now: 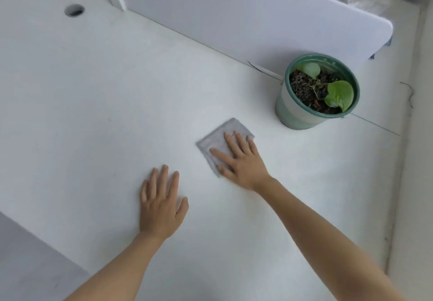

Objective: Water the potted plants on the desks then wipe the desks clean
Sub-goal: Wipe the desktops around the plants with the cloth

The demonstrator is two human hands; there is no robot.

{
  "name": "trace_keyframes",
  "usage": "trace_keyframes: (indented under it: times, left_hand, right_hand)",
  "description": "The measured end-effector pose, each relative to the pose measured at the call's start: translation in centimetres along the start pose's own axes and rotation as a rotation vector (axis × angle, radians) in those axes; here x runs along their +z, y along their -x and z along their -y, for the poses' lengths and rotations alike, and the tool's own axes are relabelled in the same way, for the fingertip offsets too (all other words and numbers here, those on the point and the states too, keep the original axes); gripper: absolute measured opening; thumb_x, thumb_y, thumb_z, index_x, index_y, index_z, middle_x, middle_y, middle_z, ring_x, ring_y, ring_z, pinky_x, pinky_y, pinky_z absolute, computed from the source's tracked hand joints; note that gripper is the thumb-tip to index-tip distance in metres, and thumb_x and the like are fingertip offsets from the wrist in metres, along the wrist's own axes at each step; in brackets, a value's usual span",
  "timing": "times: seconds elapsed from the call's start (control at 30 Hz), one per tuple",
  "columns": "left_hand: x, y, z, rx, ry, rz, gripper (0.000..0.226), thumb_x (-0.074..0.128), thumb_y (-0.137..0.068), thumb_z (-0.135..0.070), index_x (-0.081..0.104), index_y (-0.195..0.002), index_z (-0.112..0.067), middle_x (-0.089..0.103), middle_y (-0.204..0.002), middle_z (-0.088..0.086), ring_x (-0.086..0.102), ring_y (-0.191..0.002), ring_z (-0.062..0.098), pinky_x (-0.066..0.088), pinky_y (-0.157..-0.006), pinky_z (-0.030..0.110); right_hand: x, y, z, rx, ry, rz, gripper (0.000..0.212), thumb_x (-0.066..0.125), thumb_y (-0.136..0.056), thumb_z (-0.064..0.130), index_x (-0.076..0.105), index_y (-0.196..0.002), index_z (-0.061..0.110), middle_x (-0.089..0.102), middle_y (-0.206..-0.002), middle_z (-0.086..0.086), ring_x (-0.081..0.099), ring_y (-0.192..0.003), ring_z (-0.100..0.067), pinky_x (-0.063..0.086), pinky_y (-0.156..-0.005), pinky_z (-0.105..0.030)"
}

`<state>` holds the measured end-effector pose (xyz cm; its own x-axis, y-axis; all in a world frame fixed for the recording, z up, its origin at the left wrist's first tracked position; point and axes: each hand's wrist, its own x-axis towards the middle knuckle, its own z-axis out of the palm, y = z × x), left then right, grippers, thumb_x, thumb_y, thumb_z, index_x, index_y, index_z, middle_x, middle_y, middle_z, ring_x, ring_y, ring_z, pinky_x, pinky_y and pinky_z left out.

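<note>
The wiping step is being carried out: a grey cloth is being pressed flat on the white surface under the right hand, fingers spread, near the potted plant. The left hand is being rested flat, fingers released, grasping nothing. Next, a sweep across the unwiped area is probably called for.

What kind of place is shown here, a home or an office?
Probably an office: a white desk with a cable hole, a divider panel along its back edge, and a small potted plant.
</note>
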<state>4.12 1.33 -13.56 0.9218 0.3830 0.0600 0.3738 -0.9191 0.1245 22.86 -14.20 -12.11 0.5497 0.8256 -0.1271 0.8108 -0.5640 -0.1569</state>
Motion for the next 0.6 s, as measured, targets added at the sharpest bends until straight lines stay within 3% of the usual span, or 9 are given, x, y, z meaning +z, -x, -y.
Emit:
trace_keyframes:
  times: [0.1,0.3,0.43,0.53,0.6]
  left_hand:
    - [0.2,0.0,0.0,-0.02,0.011,-0.03,0.058,0.04,-0.074,-0.04,0.045,-0.123,-0.011,0.055,-0.131,0.023,0.032,-0.126,0.034,0.025,-0.098,0.047]
    - [0.1,-0.2,-0.2,-0.032,0.015,-0.033,0.059,0.041,-0.072,-0.042,0.045,-0.122,-0.011,0.056,-0.13,0.022,0.033,-0.126,0.034,0.025,-0.098,0.046]
    - [0.0,-0.2,-0.2,-0.043,0.015,0.028,0.061,0.04,-0.071,-0.044,0.043,-0.123,-0.011,0.055,-0.131,0.023,0.031,-0.126,0.035,0.024,-0.098,0.046]
    - [-0.1,-0.3,-0.3,-0.061,0.029,0.054,0.062,0.039,-0.071,-0.044,0.043,-0.123,-0.011,0.055,-0.131,0.023,0.03,-0.126,0.035,0.023,-0.098,0.046]
    - [-0.2,-0.3,-0.4,-0.067,0.037,0.055,0.061,0.039,-0.071,-0.044,0.043,-0.123,-0.011,0.055,-0.13,0.023,0.03,-0.126,0.035,0.023,-0.098,0.046]
  right_hand:
    - [-2.6,-6.7,-3.4,0.288,-0.075,0.082,0.055,0.016,-0.09,0.055,0.02,-0.143,0.04,0.003,-0.158,-0.011,-0.002,-0.144,-0.036,-0.002,-0.115,-0.051]
    - [-3.7,-11.2,-5.4,0.555,-0.17,0.103,0.055,0.024,-0.093,0.048,0.011,-0.145,0.039,-0.007,-0.158,-0.006,-0.015,-0.144,-0.03,-0.01,-0.114,-0.05]
    - [-2.8,-6.9,-2.5,0.53,-0.185,0.083,0.053,0.025,-0.092,0.049,0.02,-0.143,0.039,0.003,-0.159,-0.006,-0.007,-0.144,-0.032,-0.003,-0.114,-0.05]
    - [-1.6,0.3,-0.5,0.385,-0.122,0.085,0.058,0.017,-0.09,0.055,0.041,-0.136,0.032,0.034,-0.149,-0.017,0.028,-0.136,-0.045,0.026,-0.106,-0.059]
    - [-0.8,5.2,-1.6,0.462,-0.065,0.111,0.06,0.01,-0.09,0.058,0.041,-0.135,0.032,0.043,-0.143,-0.018,0.038,-0.13,-0.045,0.036,-0.099,-0.058]
